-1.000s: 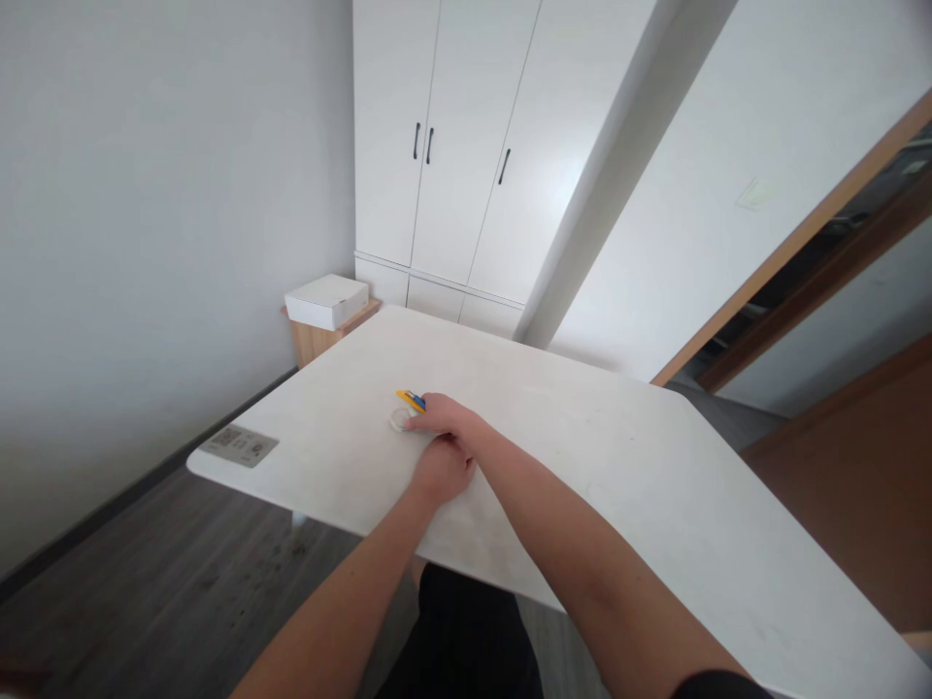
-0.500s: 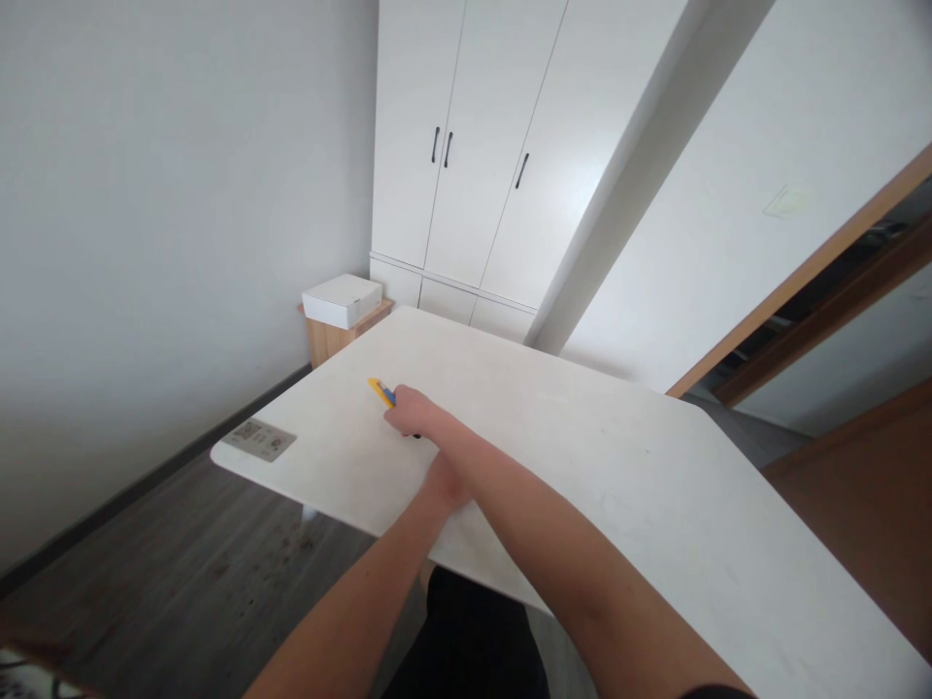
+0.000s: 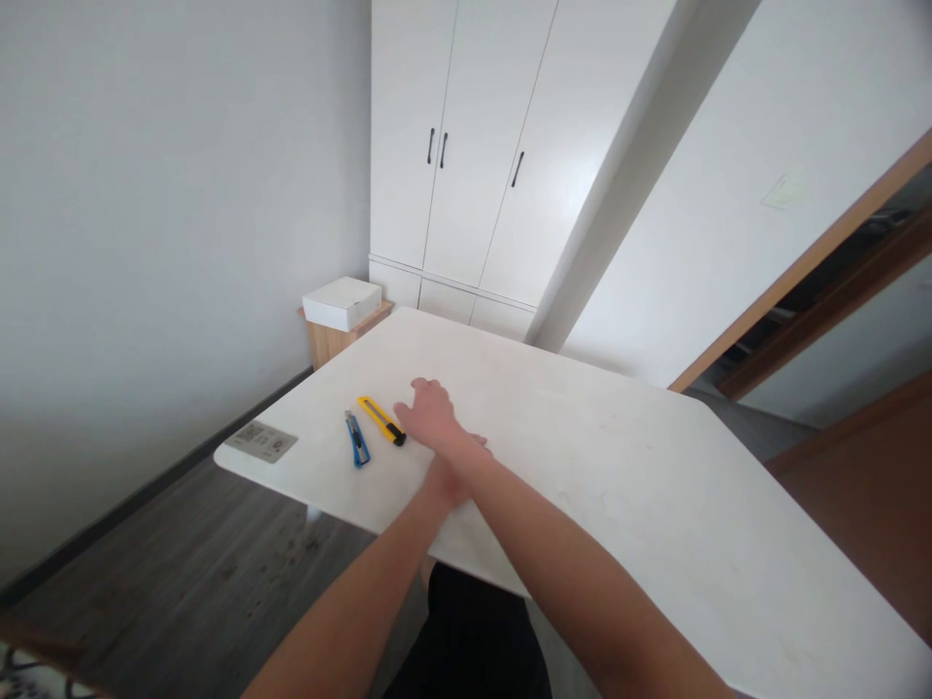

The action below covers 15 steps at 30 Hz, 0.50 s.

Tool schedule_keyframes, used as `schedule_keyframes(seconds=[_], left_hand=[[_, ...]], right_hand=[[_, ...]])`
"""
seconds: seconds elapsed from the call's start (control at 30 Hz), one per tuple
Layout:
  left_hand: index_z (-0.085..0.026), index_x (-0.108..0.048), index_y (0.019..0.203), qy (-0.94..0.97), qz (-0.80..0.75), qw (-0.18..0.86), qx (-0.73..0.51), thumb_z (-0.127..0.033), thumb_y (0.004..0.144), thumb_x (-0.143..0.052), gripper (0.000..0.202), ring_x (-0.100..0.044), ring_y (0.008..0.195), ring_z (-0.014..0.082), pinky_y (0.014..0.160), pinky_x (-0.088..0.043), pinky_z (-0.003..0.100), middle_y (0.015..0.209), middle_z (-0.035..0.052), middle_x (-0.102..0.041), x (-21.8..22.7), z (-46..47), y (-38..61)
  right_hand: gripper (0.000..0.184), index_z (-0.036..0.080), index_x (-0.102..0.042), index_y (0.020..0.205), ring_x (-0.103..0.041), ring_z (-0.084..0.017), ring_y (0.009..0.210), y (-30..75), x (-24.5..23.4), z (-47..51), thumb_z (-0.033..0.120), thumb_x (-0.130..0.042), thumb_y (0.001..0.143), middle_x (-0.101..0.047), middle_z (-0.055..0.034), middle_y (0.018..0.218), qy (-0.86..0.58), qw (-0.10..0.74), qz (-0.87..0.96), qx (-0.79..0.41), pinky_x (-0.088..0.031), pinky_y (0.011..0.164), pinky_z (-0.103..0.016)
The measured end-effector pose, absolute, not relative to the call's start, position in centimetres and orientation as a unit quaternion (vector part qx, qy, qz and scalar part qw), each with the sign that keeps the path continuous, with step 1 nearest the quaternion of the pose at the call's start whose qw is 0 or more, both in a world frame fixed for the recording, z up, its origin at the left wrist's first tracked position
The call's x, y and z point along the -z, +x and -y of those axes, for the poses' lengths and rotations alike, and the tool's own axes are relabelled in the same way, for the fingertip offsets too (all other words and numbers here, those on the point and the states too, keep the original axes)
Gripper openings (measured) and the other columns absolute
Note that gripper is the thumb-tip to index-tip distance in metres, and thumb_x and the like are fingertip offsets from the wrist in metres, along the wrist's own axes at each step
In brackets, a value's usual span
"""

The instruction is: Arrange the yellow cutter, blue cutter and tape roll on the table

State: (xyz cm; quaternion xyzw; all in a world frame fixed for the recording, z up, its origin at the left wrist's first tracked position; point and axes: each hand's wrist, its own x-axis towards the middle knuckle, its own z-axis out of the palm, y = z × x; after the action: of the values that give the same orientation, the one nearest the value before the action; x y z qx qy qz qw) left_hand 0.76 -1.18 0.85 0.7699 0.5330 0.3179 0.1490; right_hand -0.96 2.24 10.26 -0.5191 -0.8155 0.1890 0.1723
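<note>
A yellow utility knife [image 3: 379, 419] with a black end lies on the white table [image 3: 582, 427]. Beside it on the left rests a smaller blue utility knife [image 3: 356, 442]. My right hand [image 3: 429, 413] is just right of the yellow knife's black end, fingers apart and holding nothing. My right forearm crosses over my left hand [image 3: 443, 480], which is on the table near its front edge. Most of that left hand is hidden under the right wrist; only fingertips stretched out show on the far side.
A printed label [image 3: 262, 441] is stuck at the table's left corner. Behind the table, a white box [image 3: 342, 303] sits on a small wooden cabinet [image 3: 331, 345]. Tall white cupboards [image 3: 481, 146] stand at the back. A wood-framed opening [image 3: 801, 291] is on the right.
My right hand has let go of the yellow and blue utility knives, which now lie side by side on the table. It has drawn back slightly to the right and opened.
</note>
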Motion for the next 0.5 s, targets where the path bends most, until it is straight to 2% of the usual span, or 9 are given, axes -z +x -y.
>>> schedule_keyframes(seconds=[0.07,0.17,0.23,0.33,0.5], left_hand=[[-0.014,-0.067,0.108,0.772,-0.534,0.139,-0.315,-0.010,0.087,-0.044,0.031,-0.061,0.107,0.0237,0.097,-0.043,0.037,0.111,0.0120,-0.069,-1.1,1.4,0.7],[-0.015,-0.071,0.097,0.792,-0.514,0.122,-0.306,-0.015,0.087,-0.048,0.025,-0.062,0.104,0.0254,0.096,-0.044,0.038,0.105,0.0112,-0.070,-1.5,1.3,0.5],[-0.018,-0.073,0.090,0.805,-0.502,0.098,-0.301,-0.018,0.087,-0.048,0.025,-0.062,0.105,0.0233,0.098,-0.045,0.038,0.107,0.0092,-0.070,-1.4,1.0,0.5],[-0.021,-0.074,0.091,0.809,-0.502,0.064,-0.299,-0.020,0.089,-0.047,0.028,-0.061,0.108,0.0206,0.099,-0.045,0.037,0.113,0.0075,-0.070,-0.9,0.6,0.4],[-0.022,-0.074,0.099,0.811,-0.502,0.063,-0.292,-0.027,0.091,-0.044,0.032,-0.062,0.109,0.0215,0.101,-0.046,0.038,0.116,0.0074,-0.069,-0.3,0.2,0.2]], right_hand=[[0.040,0.015,-0.054,0.120,-0.050,-0.026,0.116,4.0,-9.5,-2.9,0.033,-0.052,0.084,-0.056,-0.0144,0.123,-0.508,0.220,0.813,-0.180,-0.040,0.099,-0.042],[0.030,0.018,-0.059,0.111,-0.057,-0.022,0.106,13.0,-6.8,-2.9,0.028,-0.049,0.085,-0.061,-0.0110,0.114,-0.516,0.271,0.797,-0.159,-0.044,0.096,-0.038],[0.028,0.019,-0.062,0.108,-0.058,-0.024,0.108,19.2,-4.7,-2.2,0.029,-0.046,0.087,-0.063,-0.0108,0.112,-0.523,0.285,0.792,-0.131,-0.045,0.097,-0.038],[0.030,0.023,-0.063,0.110,-0.057,-0.025,0.113,27.1,-2.6,-0.6,0.034,-0.045,0.089,-0.063,-0.0105,0.118,-0.544,0.265,0.788,-0.111,-0.044,0.101,-0.039],[0.045,0.025,-0.056,0.129,-0.050,-0.025,0.126,33.7,-2.2,1.7,0.047,-0.044,0.092,-0.056,-0.0085,0.135,-0.568,0.215,0.789,-0.092,-0.037,0.108,-0.047]])
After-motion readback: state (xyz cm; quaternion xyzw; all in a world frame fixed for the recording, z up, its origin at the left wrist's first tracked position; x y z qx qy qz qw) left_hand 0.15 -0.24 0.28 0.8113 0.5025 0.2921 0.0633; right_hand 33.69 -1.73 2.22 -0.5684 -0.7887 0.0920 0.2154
